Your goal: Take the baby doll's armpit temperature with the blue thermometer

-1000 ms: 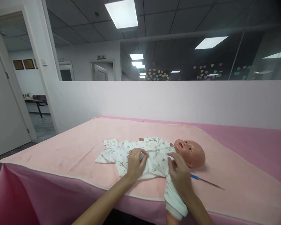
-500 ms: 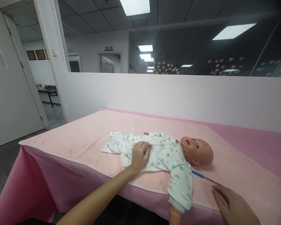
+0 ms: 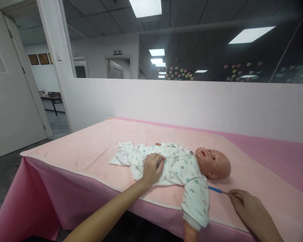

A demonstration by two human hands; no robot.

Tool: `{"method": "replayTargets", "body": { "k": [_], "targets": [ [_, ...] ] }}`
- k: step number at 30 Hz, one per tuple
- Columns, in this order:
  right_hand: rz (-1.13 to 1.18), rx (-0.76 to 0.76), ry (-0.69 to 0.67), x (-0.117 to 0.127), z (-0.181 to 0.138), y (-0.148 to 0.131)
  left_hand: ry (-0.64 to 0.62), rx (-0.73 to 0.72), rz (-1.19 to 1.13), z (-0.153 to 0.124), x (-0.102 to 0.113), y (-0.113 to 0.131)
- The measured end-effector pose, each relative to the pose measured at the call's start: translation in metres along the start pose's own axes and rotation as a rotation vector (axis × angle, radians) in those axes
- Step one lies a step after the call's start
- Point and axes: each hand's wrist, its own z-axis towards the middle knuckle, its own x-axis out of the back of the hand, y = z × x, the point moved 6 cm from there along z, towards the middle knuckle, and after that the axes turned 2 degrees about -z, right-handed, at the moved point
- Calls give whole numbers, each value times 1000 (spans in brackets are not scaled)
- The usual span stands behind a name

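Mid-frame, our left hand [image 3: 151, 166] lies spread flat on the baby doll [image 3: 213, 163], on its clothed belly. At lower right, our right hand [image 3: 249, 210] pinches the blue-tipped stick [image 3: 215, 190] below the doll's head.

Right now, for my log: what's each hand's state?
Left hand: open, resting flat on the doll.
Right hand: fingertips at the blue-tipped stick; a grip cannot be told.

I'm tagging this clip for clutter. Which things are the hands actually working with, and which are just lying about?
In use: left hand resting on the romper of the doll; right hand, fingertips touching the thin blue-ended stick.
Just there: pink blanket under the doll; pink tablecloth; white partition; door.
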Motion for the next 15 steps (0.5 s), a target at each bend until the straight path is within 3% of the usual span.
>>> {"method": "replayTargets", "body": {
  "k": [5,15],
  "targets": [
    [180,-107,-83,18,-8,8,12,-9,-5,1,0,-1],
    [167,-136,-240,40,-16,-4,7,-26,-3,1,0,-2]
  ]
}}
